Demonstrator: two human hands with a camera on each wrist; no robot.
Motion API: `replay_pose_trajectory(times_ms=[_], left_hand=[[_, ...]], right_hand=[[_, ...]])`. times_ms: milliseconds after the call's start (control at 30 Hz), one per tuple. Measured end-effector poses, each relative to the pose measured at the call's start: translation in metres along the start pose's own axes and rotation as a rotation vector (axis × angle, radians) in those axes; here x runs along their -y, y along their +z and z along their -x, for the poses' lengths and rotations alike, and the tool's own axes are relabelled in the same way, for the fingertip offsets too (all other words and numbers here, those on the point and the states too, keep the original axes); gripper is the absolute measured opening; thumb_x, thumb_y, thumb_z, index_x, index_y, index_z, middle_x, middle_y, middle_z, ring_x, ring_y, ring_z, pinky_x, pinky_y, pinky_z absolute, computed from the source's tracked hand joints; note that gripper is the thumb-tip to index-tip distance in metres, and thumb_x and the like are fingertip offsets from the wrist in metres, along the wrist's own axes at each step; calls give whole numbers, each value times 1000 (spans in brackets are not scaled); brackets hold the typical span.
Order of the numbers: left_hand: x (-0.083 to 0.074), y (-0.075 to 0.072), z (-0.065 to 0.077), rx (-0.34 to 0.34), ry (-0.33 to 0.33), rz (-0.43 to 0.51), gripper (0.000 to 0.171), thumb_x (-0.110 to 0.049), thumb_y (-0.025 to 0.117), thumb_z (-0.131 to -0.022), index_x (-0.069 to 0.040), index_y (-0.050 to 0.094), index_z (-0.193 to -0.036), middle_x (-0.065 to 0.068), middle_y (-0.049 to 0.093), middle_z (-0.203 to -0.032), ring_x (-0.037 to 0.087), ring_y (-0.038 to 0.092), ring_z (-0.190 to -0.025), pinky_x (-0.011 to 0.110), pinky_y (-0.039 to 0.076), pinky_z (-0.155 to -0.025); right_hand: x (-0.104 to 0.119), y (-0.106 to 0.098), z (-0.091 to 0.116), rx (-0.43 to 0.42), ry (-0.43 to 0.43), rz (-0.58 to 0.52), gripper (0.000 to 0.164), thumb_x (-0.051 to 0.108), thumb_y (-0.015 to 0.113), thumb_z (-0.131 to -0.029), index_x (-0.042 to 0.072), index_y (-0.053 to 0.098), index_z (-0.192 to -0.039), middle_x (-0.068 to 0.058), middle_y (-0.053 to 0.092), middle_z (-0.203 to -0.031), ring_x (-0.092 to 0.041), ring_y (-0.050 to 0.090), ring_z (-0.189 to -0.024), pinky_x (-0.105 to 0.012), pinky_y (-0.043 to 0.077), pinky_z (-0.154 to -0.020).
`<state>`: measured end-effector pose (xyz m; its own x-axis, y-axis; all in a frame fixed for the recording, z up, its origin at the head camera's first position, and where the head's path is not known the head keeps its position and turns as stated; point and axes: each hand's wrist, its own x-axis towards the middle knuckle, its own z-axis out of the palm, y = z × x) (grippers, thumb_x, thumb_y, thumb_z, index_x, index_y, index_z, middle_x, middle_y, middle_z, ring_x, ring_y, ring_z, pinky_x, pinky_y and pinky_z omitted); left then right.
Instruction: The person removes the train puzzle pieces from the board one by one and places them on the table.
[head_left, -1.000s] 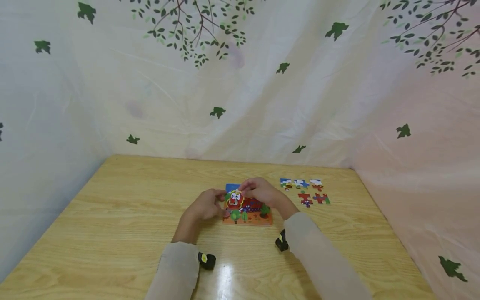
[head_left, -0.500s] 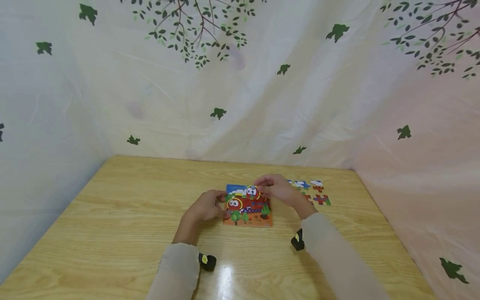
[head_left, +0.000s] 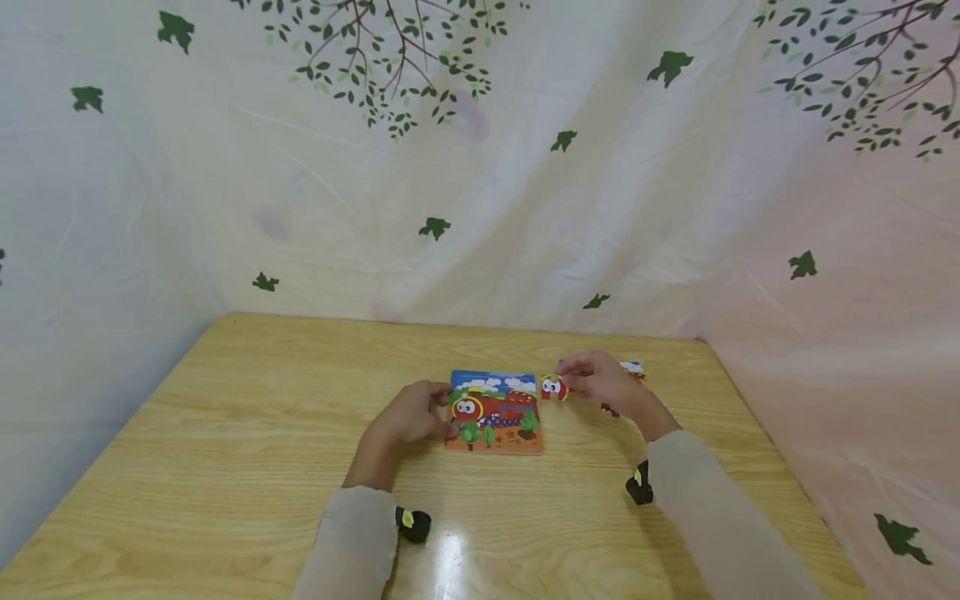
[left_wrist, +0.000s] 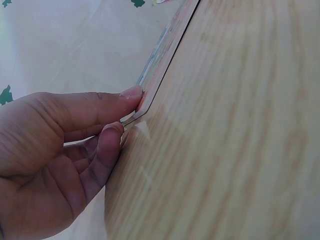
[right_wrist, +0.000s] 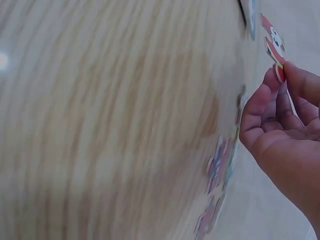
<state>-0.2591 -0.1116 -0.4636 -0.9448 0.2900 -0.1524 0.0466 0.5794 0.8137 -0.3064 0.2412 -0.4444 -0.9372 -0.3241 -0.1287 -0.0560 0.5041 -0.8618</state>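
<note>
A flat puzzle board (head_left: 510, 421) printed with a red cartoon train lies on the table. My left hand (head_left: 408, 410) holds its left edge; in the left wrist view the thumb (left_wrist: 131, 95) lies on top of the board's corner and the fingertips sit at its edge. To the right of the board, my right hand (head_left: 606, 385) pinches a puzzle piece (head_left: 553, 387) with the train's eyes on it. In the right wrist view that piece (right_wrist: 276, 42) is held above the tabletop between thumb and fingers.
Several loose puzzle pieces (head_left: 633, 367) lie on the wooden table (head_left: 225, 467) at the back right, partly hidden behind my right hand. A pale curtain (head_left: 480, 183) with printed leaves hangs behind the table and along its sides.
My right hand has carried the eyed puzzle piece from over the board's left part to beyond its right edge, toward the loose pieces. The left hand has stayed at the board.
</note>
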Motion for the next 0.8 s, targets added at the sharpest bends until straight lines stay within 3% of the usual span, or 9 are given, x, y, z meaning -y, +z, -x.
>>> replay_pose_trajectory(times_ms=[200,367,800], left_hand=[[0,-1,0,-3,-1,21,71,-7,88,-80,-2,57,-143,5,63,-115,16,58,-78,30,49,-73],[1,-1,0,-6,5,12,71,-7,88,-79,-1,57,-143,5,63,-114,16,59,-77,29,49,-73],[2,-1,-1,-6,2,9,70,-7,87,-81,-3,57,-144,4,62,-113,16,57,-77,31,48,-74]], right_hand=[[-14,-13,5,-9,18,45,20,5,60,-102,-5,67,-119,-15,68,-108,-21,60,-83,-32,53,-69],[-19,-21,8,-2,10,84,21,6,58,-104,-5,67,-120,-16,68,-108,-23,57,-75,-33,49,-63],[-20,-27,9,12,-54,179,15,-3,63,-98,-9,69,-111,-15,69,-100,-21,65,-88,-33,56,-76]])
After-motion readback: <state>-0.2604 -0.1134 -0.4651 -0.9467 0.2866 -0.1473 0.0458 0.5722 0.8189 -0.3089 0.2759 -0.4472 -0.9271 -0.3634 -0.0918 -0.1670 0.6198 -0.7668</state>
